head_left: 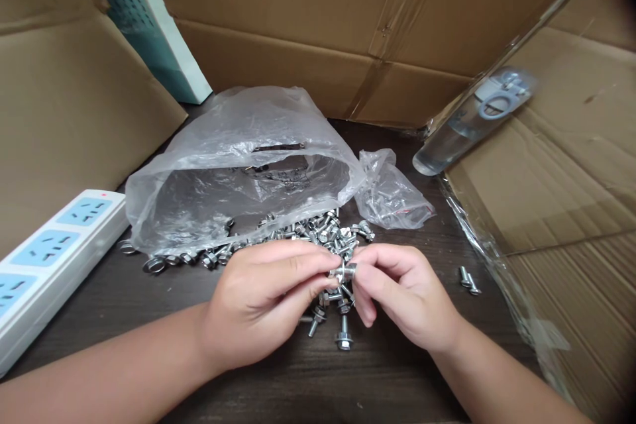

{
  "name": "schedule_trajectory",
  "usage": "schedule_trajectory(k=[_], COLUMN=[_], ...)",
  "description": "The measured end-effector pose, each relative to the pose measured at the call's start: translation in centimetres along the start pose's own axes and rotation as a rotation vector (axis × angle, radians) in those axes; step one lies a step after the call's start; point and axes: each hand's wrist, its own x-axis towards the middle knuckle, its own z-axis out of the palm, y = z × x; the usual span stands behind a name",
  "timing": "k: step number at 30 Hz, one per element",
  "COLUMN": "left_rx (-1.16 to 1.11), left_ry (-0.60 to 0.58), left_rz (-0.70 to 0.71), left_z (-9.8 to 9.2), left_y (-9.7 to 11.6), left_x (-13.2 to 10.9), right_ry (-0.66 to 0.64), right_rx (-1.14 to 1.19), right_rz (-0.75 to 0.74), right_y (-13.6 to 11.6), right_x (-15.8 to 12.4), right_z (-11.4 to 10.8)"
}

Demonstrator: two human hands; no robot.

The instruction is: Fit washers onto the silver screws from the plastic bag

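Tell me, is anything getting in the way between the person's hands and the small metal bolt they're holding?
Nothing visible does. The left hand and right hand both pinch the metal bolt directly with their fingertips. The loose bolts lie beyond and beneath the hands, not between fingers and bolt.

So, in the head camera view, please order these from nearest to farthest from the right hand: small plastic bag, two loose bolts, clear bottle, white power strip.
Right hand, nearest first:
1. Two loose bolts, to its right, and small plastic bag, ahead: too close to call.
2. Clear bottle, ahead, right.
3. White power strip, far left.
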Motion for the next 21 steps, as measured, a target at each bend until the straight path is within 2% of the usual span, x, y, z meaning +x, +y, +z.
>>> schedule_trajectory(k=[6, 16, 21], left_rx=[0.002, 0.005, 0.002], left_ry=[-0.014, 0.011, 0.029], left_rz=[0.007, -0.036, -0.032], left_z=[0.1, 0.0, 0.0], left_y=[0.0, 0.2, 0.2], left_x=[0.1, 0.3, 0.3], right_ry=[0.005, 0.000, 0.005], right_rx=[0.163, 0.176, 0.067], right_rz=[0.100, -0.061, -0.070], right_y=[1.2, 0.9, 0.3], right_x=[0.3, 0.0, -0.2], right_z=[-0.3, -0.5, -0.3])
